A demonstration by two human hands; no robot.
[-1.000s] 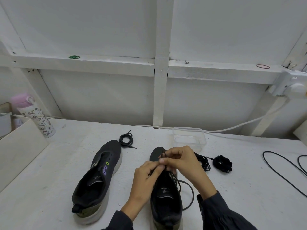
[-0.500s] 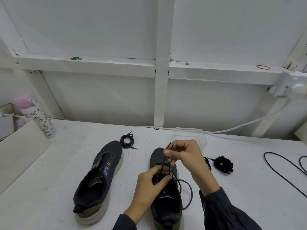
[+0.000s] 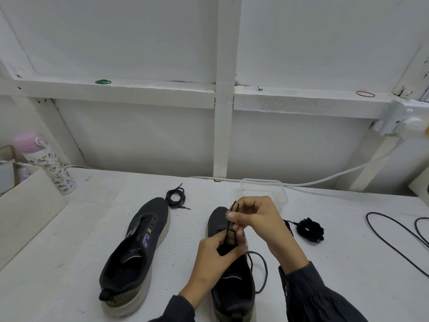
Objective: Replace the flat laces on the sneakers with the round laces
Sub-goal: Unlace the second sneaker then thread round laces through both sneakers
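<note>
The right hand [image 3: 255, 219] is raised a little above the toe of the sneaker [image 3: 232, 291] being laced. Its thumb and curled fingers pinch a dark lace [image 3: 229, 231] so that both tips poke up past the knuckles. Just below and nearer the person, the left hand [image 3: 216, 259] has its fingers curled in, pinching the same two strands where they meet the shoe's eyelets. A slack loop of this lace hangs out under the right wrist.

To the left of the left hand lies the other sneaker [image 3: 137, 247], with no lace in it, and a small coiled lace [image 3: 175, 197] just beyond its toe. To the right of the right hand sits a bundle of black laces [image 3: 310, 230]. A clear plastic tub [image 3: 278, 189] stands right behind the right hand, and a pink-capped bottle [image 3: 46, 166] stands far off to the left.
</note>
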